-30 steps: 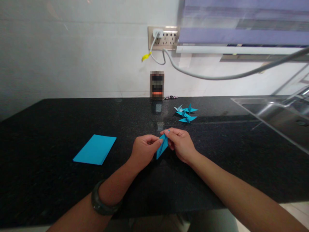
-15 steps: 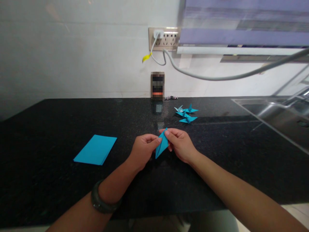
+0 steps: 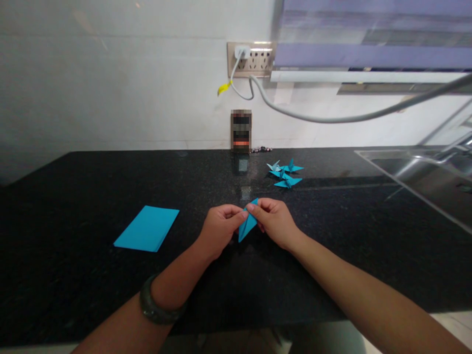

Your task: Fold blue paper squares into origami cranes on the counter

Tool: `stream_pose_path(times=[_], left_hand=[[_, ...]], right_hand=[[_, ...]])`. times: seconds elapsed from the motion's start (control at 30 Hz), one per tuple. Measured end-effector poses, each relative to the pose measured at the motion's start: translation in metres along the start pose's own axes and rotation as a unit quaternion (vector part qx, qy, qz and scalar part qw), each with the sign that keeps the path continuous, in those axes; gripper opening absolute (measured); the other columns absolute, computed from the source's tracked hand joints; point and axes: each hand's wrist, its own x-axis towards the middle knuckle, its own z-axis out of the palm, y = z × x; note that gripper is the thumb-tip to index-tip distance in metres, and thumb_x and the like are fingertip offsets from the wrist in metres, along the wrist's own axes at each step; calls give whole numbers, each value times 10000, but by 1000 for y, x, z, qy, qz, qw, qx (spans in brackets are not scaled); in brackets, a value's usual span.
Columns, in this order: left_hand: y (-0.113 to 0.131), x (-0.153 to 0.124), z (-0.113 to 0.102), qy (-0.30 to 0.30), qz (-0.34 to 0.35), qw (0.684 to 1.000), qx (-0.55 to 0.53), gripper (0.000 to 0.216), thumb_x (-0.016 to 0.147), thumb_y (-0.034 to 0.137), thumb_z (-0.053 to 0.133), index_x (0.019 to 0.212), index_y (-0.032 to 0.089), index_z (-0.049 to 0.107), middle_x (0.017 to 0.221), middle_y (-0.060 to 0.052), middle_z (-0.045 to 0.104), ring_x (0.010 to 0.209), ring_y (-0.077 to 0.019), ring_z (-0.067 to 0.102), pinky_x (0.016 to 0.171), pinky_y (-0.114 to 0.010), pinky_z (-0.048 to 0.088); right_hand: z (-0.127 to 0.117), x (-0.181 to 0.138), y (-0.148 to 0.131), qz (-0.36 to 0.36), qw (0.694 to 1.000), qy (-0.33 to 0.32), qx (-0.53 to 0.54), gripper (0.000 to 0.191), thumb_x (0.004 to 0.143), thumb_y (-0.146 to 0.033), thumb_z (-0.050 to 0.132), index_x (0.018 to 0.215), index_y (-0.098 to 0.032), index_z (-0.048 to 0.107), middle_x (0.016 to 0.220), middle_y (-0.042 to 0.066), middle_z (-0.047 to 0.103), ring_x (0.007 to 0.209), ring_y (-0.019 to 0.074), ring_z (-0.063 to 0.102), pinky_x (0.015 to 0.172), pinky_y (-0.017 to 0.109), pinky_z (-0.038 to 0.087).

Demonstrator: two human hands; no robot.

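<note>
A small, half-folded piece of blue paper (image 3: pixel 246 227) is held between both my hands just above the black counter (image 3: pixel 73 196). My left hand (image 3: pixel 218 231) pinches its left edge with thumb and fingers closed. My right hand (image 3: pixel 276 222) pinches its upper tip, fingers curled over it. The paper points down and to the left. A dark bracelet sits on my left wrist.
A stack of flat blue paper sheets (image 3: pixel 146 228) lies to the left. Finished blue paper cranes (image 3: pixel 284 173) sit further back on the right. A small blurred box (image 3: pixel 241 131) stands against the wall, under a socket (image 3: pixel 250 58) with a grey cable. A steel sink (image 3: pixel 424 172) is at right.
My right fingers have shifted slightly on the paper's upper tip, pressing it closer to my left thumb. Both hands stay in the same spot.
</note>
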Motion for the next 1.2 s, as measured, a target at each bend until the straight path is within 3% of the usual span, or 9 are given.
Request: stream_pose_path(times=[0.17,0.3,0.47,0.63,0.83,0.97,1.07,1.2], left_hand=[[0,1,0,-26,-36,999,9,264,666,384,640,700,122,636,552,-2,591,486,-99,511,487,-227,400],[0,0,1,-55,-43,997,24,310,708,406,592,605,115,619,528,-12,580,462,-87,501,457,-207,372],[2,-1,3,-73,-42,996,18,277,718,371,588,628,111,624,576,-25,612,480,-90,539,465,-200,396],[1,-1,3,-58,-52,997,3,200,677,306,637,737,116,647,670,-37,653,545,-112,593,528,-226,462],[2,-1,4,-48,-59,997,-31,371,681,374,639,962,135,608,741,-43,662,586,-119,616,565,-240,488],[0,-1,6,-73,-100,992,-12,430,718,551,520,753,127,578,643,-32,617,461,-90,548,442,-208,428],[-2,-1,5,-98,-96,990,17,386,701,498,572,613,125,537,531,7,539,401,-58,458,398,-182,365],[-4,-1,3,-99,-80,992,3,327,715,449,573,677,124,566,503,30,498,388,-54,421,380,-180,324]], right_hand=[[0,0,0,-61,995,60,-58,287,714,-372,595,533,-163,521,469,-38,439,458,71,360,421,199,299],[-1,0,0,-64,992,71,-87,286,737,-372,567,547,-162,529,478,-25,465,468,84,383,440,214,310],[-1,0,-1,-71,988,89,-103,300,737,-381,563,537,-164,512,488,-18,487,471,95,406,457,228,319],[-3,2,0,-88,983,116,-116,279,744,-361,557,549,-165,525,510,-22,469,488,97,402,472,230,323],[-6,5,1,-145,965,143,-167,271,757,-329,552,535,-177,515,521,-25,447,524,107,412,515,236,335],[-4,2,0,-179,955,136,-191,267,777,-310,538,545,-180,524,559,-13,473,560,114,449,543,236,352],[-1,-2,-2,-184,958,113,-191,248,792,-289,526,571,-178,555,599,1,510,577,115,474,554,235,365],[1,-4,-4,-179,960,118,-182,267,795,-294,525,557,-174,546,584,-1,497,562,111,454,546,235,355]])
